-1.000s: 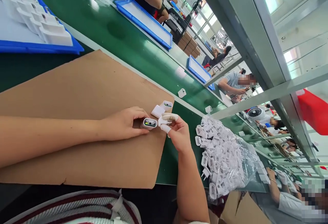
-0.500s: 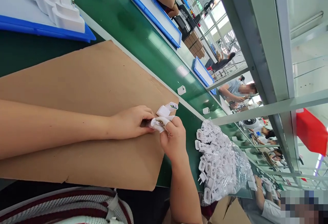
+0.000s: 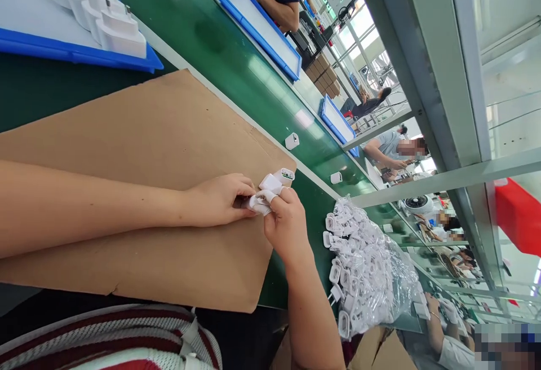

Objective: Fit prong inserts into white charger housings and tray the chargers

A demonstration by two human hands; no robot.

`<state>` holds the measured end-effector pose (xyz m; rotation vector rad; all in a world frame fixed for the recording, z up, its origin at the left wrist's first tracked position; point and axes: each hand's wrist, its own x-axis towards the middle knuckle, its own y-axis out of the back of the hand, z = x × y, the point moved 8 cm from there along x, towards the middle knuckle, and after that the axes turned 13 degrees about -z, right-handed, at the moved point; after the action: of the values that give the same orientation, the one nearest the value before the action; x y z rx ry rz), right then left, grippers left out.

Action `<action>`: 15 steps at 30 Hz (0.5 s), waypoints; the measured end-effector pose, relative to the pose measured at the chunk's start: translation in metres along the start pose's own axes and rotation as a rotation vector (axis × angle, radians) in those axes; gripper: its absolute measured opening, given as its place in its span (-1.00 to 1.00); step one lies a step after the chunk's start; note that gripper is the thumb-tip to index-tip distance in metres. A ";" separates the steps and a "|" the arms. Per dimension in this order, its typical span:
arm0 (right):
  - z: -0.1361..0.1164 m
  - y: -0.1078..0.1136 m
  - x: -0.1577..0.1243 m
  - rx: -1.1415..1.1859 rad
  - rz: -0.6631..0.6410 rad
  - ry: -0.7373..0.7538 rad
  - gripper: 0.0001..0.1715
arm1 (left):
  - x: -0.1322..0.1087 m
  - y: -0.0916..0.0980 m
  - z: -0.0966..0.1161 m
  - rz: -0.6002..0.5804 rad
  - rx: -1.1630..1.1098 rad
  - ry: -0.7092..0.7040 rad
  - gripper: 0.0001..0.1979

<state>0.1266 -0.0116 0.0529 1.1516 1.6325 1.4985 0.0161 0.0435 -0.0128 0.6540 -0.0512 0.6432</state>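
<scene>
My left hand [image 3: 220,201] rests on the cardboard sheet [image 3: 147,127], its fingers closed around a white charger housing [image 3: 250,203] that they mostly cover. My right hand [image 3: 287,217] wears white finger covers on the thumb and forefinger. Those two fingertips are pinched together against the end of the housing, and whatever lies between them is hidden. Just beyond the fingers, two more white charger housings lie at the cardboard's edge: a closed-looking one [image 3: 269,183] and one with its open end showing [image 3: 285,175].
A clear bag of white charger housings [image 3: 363,268] lies to the right. At upper left, a blue-rimmed tray [image 3: 76,54] holds white plug parts [image 3: 120,34]. The green belt [image 3: 236,82] carries loose housings [image 3: 292,141]. Co-workers sit across and along the line; a metal frame [image 3: 422,76] stands overhead.
The loose housings on the green belt have moved toward the upper left. My right fingertips have closed nearer the left hand, hiding a small metallic bit seen earlier. The view has shifted slightly.
</scene>
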 end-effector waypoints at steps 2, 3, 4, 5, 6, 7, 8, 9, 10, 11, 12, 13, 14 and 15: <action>0.005 -0.001 0.003 0.057 -0.012 -0.038 -0.74 | 0.000 0.001 0.002 -0.005 -0.005 0.009 -0.67; 0.008 -0.002 0.003 0.087 -0.013 -0.068 -0.75 | 0.000 0.002 0.003 -0.006 -0.008 0.012 -0.67; 0.011 -0.004 0.003 0.112 -0.007 -0.100 -0.76 | 0.000 0.002 0.003 -0.006 -0.008 0.015 -0.66; 0.013 -0.005 0.002 0.128 0.009 -0.130 -0.77 | 0.000 0.002 0.004 -0.008 -0.007 0.018 -0.66; 0.015 -0.006 0.001 0.135 0.037 -0.158 -0.78 | 0.000 0.002 0.004 -0.011 -0.002 0.024 -0.67; 0.016 -0.007 -0.001 0.140 0.072 -0.183 -0.79 | 0.001 0.002 0.004 -0.014 0.006 0.034 -0.67; 0.017 -0.008 -0.004 0.155 0.108 -0.204 -0.79 | 0.001 0.001 0.004 -0.017 0.019 0.046 -0.67; 0.017 -0.009 -0.006 0.187 0.147 -0.221 -0.81 | 0.001 0.001 0.004 -0.018 0.032 0.055 -0.68; 0.018 -0.011 -0.009 0.236 0.187 -0.232 -0.83 | 0.001 0.001 0.006 -0.018 0.042 0.059 -0.69; 0.020 -0.013 -0.012 0.297 0.227 -0.237 -0.85 | 0.001 0.001 0.007 -0.011 0.043 0.058 -0.72; 0.021 -0.015 -0.014 0.362 0.263 -0.234 -0.86 | 0.001 0.001 0.009 -0.003 0.036 0.053 -0.71; 0.023 -0.018 -0.016 0.424 0.297 -0.231 -0.85 | 0.000 0.000 0.011 0.006 0.030 0.046 -0.63; 0.025 -0.020 -0.018 0.479 0.329 -0.231 -0.83 | 0.000 0.000 0.012 0.014 0.036 0.039 -0.54; 0.028 -0.023 -0.020 0.521 0.355 -0.235 -0.80 | -0.001 -0.001 0.014 0.025 0.060 0.034 -0.49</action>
<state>0.1553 -0.0171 0.0244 1.9079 1.7670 1.0958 0.0176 0.0343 -0.0023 0.7012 -0.0080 0.6822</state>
